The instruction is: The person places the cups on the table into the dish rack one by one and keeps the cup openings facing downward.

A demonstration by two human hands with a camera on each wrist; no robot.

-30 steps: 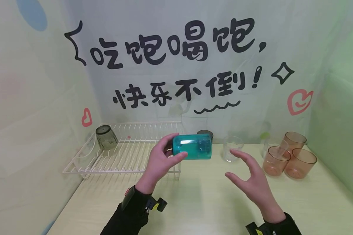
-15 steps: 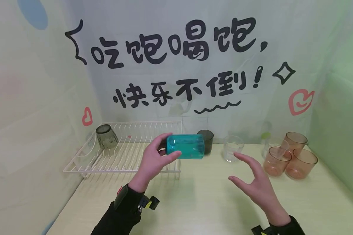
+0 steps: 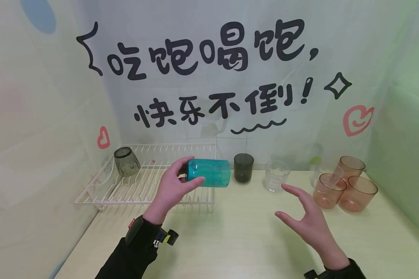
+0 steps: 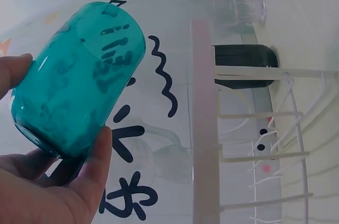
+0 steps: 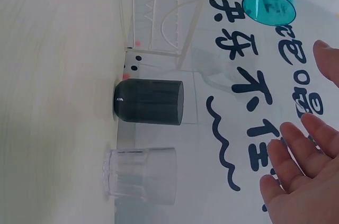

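Observation:
In the head view my left hand [image 3: 171, 187] grips a teal see-through cup [image 3: 211, 173] by its base end. The cup lies on its side in the air before the right part of the white wire dish rack [image 3: 150, 202], its mouth facing right. The left wrist view shows fingers and thumb round the teal cup [image 4: 85, 75]. My right hand [image 3: 312, 223] holds nothing; thumb and fingers are spread apart over the table, in front of the clear glass [image 3: 276, 178]. In the right wrist view that hand [image 5: 307, 171] has its palm showing.
A grey cup [image 3: 127, 162] leans upside down at the rack's left end. Right of the rack stands a dark cup [image 3: 243, 167]. Several orange cups, one at the front [image 3: 329, 192], and another clear glass [image 3: 317, 172] stand at the right, near the green side wall [image 3: 401, 155].
My left hand has carried the teal cup leftward, toward the rack, so the dark cup behind it now shows fully. My right hand has drifted slightly right and down, still spread.

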